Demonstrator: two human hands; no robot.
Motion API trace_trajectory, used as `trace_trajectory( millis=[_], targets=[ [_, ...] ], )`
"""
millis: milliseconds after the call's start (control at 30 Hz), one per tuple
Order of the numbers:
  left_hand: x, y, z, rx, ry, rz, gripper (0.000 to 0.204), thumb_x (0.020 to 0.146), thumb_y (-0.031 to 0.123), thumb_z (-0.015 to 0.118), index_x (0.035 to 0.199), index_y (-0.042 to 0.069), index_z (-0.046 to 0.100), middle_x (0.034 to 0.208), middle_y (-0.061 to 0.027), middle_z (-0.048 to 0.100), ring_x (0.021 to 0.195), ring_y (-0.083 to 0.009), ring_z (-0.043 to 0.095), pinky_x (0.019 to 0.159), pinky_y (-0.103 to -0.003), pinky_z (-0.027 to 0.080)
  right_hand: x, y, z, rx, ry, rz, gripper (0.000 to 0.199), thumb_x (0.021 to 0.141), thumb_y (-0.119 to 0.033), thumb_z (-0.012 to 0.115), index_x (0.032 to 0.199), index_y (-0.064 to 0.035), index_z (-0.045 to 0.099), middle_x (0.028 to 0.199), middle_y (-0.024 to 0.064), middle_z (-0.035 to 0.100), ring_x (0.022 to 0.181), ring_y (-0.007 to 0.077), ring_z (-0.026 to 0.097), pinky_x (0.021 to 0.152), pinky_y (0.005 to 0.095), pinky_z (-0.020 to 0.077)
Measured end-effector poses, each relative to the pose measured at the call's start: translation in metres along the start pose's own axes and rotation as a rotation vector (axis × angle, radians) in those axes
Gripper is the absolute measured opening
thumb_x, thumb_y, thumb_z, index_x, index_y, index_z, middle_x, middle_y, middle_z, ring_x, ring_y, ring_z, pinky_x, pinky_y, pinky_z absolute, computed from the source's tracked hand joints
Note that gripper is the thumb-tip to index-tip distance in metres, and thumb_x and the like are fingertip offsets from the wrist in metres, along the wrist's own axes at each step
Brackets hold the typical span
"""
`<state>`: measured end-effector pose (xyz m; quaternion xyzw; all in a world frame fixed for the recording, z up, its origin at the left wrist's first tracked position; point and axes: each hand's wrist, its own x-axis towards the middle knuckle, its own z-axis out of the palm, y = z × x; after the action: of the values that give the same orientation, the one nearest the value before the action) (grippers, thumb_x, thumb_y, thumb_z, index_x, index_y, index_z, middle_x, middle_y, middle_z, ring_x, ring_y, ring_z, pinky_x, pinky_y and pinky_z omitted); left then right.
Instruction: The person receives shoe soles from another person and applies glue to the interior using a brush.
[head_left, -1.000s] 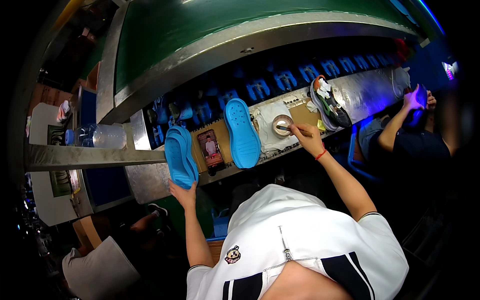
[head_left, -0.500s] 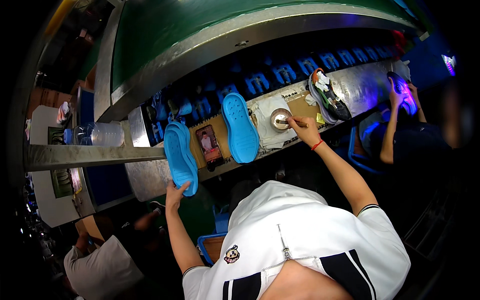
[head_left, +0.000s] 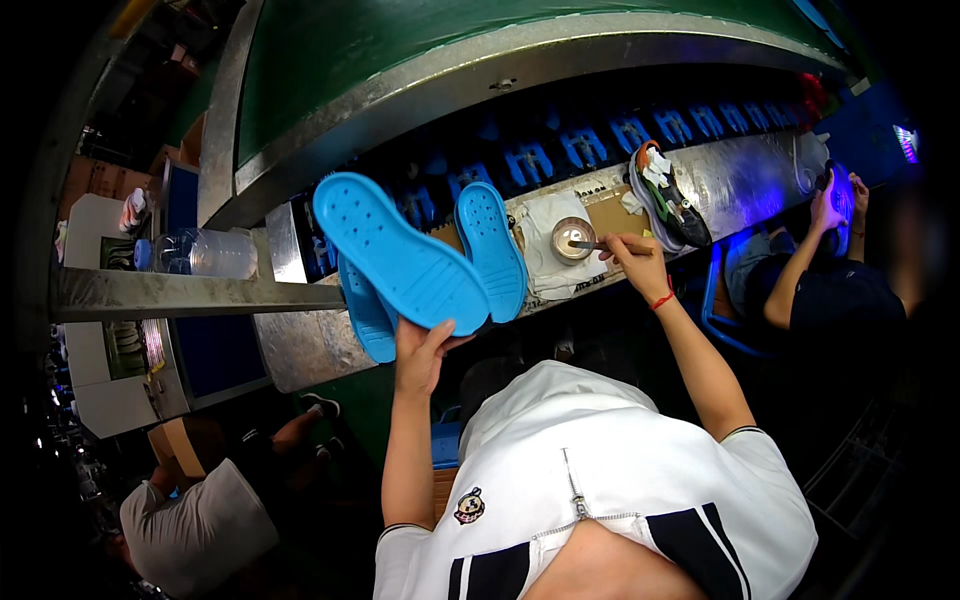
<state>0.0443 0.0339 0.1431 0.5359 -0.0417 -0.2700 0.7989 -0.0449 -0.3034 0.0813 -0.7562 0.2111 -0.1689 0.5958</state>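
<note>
Pinched by its heel end, a bright blue shoe sole (head_left: pixel 400 255) with small holes is raised toward me in my left hand (head_left: pixel 421 355), thumb on top. It partly covers another blue sole (head_left: pixel 362 318) on the left of the bench and a second one (head_left: pixel 499 245) on the right. My right hand (head_left: pixel 637 262) is closed around a slim brush (head_left: pixel 598 245) with a wooden-looking handle. The brush's tip reaches into a small round cup (head_left: pixel 556 240) of pale contents, standing on a white cloth (head_left: pixel 543 275). The phone is hidden behind the raised sole.
A multicoloured sneaker (head_left: pixel 668 200) stands right of the cup. Behind the bench (head_left: pixel 310 350) runs a row of blue fixtures (head_left: pixel 583 147) under a metal-edged shelf (head_left: pixel 400 105). A metal bar (head_left: pixel 190 297) and a clear jug (head_left: pixel 205 253) are at left. Co-workers sit right and lower left.
My left hand has lifted a blue sole off the stack and moved it up and right, over the phone. My right hand keeps the brush at the cup.
</note>
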Motion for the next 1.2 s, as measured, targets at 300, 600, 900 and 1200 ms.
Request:
trace_trajectory(
  millis=[300, 600, 900, 1200],
  targets=[
    [0.036, -0.031, 0.068, 0.073, 0.009, 0.315, 0.053, 0.08, -0.007, 0.063, 0.126, -0.002, 0.037, 0.12, -0.0144, 0.051, 0.108, -0.0205, 0.055, 0.089, -0.033, 0.05, -0.051, -0.12, -0.011, 0.136, -0.116, -0.192, 0.024, 0.093, -0.012, 0.051, 0.092, 0.003, 0.07, 0.079, 0.0106, 0.07, 0.067, 0.0107, 0.064, 0.06, 0.0206, 0.0462],
    [0.034, -0.023, 0.091, 0.208, -0.016, 0.376, 0.041, 0.082, -0.003, 0.063, 0.117, -0.004, 0.04, 0.109, -0.015, 0.057, 0.094, -0.0179, 0.062, 0.08, -0.029, 0.054, -0.059, -0.139, -0.007, 0.055, -0.17, -0.301, 0.018, 0.088, -0.005, 0.055, 0.087, 0.0028, 0.071, 0.074, 0.0119, 0.069, 0.062, 0.0133, 0.064, 0.057, 0.0223, 0.0475],
    [0.032, -0.017, 0.092, 0.247, 0.003, 0.403, 0.039, 0.082, -0.002, 0.063, 0.115, -0.004, 0.042, 0.106, -0.0146, 0.058, 0.093, -0.0172, 0.062, 0.078, -0.028, 0.054, -0.055, -0.145, -0.003, 0.0, -0.192, -0.349, 0.017, 0.087, -0.004, 0.055, 0.085, 0.003, 0.071, 0.071, 0.0123, 0.069, 0.061, 0.0142, 0.065, 0.058, 0.0228, 0.0482],
    [0.031, -0.012, 0.093, 0.283, 0.013, 0.43, 0.038, 0.081, -0.002, 0.064, 0.113, -0.004, 0.043, 0.103, -0.0144, 0.058, 0.089, -0.017, 0.063, 0.076, -0.028, 0.054, -0.048, -0.142, 0.003, -0.067, -0.194, -0.461, 0.016, 0.085, -0.001, 0.056, 0.082, 0.0022, 0.071, 0.069, 0.0117, 0.068, 0.058, 0.0142, 0.064, 0.054, 0.0237, 0.0487]
  ],
)
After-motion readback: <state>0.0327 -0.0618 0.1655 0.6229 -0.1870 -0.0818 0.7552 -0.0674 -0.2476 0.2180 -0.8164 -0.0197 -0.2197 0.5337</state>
